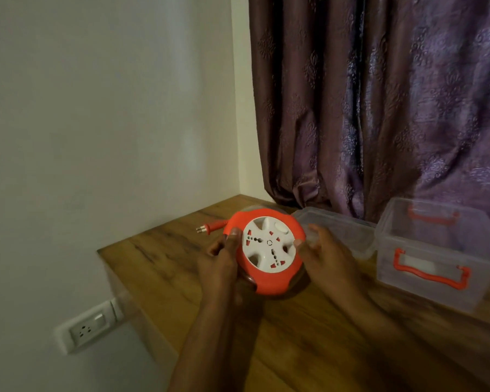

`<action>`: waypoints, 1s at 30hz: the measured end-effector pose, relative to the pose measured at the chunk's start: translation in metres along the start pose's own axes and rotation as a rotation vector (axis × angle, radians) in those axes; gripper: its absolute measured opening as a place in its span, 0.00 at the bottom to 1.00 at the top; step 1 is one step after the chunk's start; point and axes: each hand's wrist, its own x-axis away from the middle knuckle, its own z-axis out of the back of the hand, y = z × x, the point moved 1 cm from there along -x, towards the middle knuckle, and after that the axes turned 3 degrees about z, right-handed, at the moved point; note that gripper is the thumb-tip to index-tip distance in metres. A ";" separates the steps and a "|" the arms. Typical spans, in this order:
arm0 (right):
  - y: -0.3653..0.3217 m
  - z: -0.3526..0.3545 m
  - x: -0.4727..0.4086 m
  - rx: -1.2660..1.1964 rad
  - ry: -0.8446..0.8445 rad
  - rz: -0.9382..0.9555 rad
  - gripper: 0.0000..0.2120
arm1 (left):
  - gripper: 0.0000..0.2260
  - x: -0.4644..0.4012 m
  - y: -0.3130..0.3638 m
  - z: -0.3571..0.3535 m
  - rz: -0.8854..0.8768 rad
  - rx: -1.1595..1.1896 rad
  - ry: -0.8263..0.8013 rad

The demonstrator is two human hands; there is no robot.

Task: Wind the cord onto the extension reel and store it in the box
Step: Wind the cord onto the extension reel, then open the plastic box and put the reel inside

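Note:
The round extension reel (266, 250) has an orange rim and a white socket face, and is held tilted just above the wooden table (294, 335). My left hand (221, 258) grips its left rim, thumb on the orange edge. My right hand (323, 250) touches the right rim with its thumb, fingers spread and blurred. A short end of orange cord with its plug (207, 228) sticks out behind the reel on the left. The clear plastic box (436, 250) with orange handles stands open at the right.
The box's clear lid (337, 227) lies between the reel and the box. A purple curtain (379, 108) hangs behind the table. A white wall socket (88, 329) sits low on the wall at left, below the table's edge.

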 end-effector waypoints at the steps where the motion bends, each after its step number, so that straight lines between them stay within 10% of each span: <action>1: -0.001 -0.006 0.004 -0.054 -0.059 -0.032 0.23 | 0.08 0.002 -0.001 0.005 0.031 0.017 0.004; 17: -0.011 -0.036 0.018 -0.102 -0.166 -0.280 0.27 | 0.09 0.018 -0.016 0.065 0.148 -0.166 -0.014; 30: -0.014 -0.029 0.020 -0.057 -0.216 -0.143 0.12 | 0.12 0.012 -0.005 0.074 0.046 -0.561 0.024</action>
